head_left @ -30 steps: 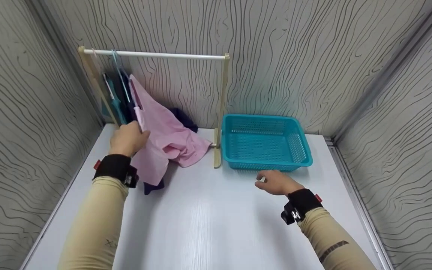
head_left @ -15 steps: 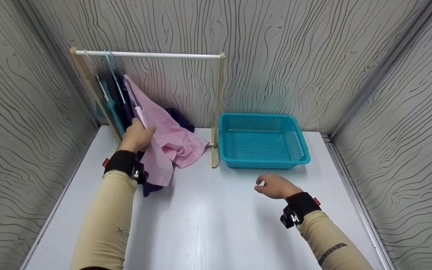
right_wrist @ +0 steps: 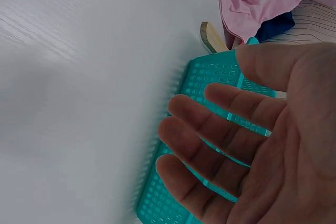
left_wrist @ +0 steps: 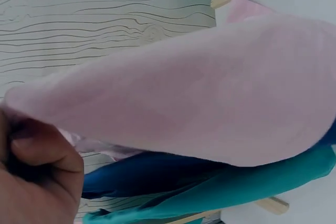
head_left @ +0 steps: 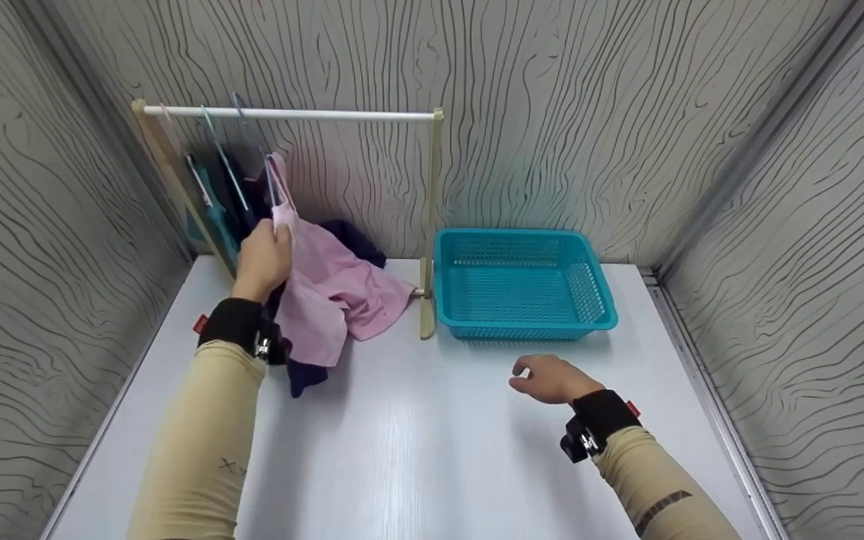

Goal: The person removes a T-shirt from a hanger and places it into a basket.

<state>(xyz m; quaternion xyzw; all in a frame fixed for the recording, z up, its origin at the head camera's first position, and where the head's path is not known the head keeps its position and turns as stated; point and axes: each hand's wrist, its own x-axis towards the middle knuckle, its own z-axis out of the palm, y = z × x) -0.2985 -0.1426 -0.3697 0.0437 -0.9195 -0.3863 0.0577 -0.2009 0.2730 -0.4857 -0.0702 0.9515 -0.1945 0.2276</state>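
Observation:
My left hand (head_left: 265, 259) grips the near shoulder of a pink garment (head_left: 319, 281) that drapes from a hanger (head_left: 271, 180) at the left part of the rack. The hanger's pale blue hook rises at the white rail (head_left: 342, 115); whether it rests on it I cannot tell. In the left wrist view, curled fingers pinch a corner of the pink cloth (left_wrist: 184, 87), and the fingertips are hidden. My right hand (head_left: 552, 379) hovers over the table in front of the teal basket (head_left: 526, 330), fingers loosely bent, holding nothing.
Left of the pink garment, a teal garment (head_left: 216, 214) and dark navy clothing hang on hangers (head_left: 226, 165). The rack's wooden right post (head_left: 433, 187) and foot (head_left: 427, 319) stand beside the basket. Patterned walls (head_left: 589, 112) enclose the white table (head_left: 402, 450).
The pink garment's hanger has swung upright and shifted right, away from the teal one, its hook now showing separately at the rail. My left hand has risen slightly. The right hand stays nearly still.

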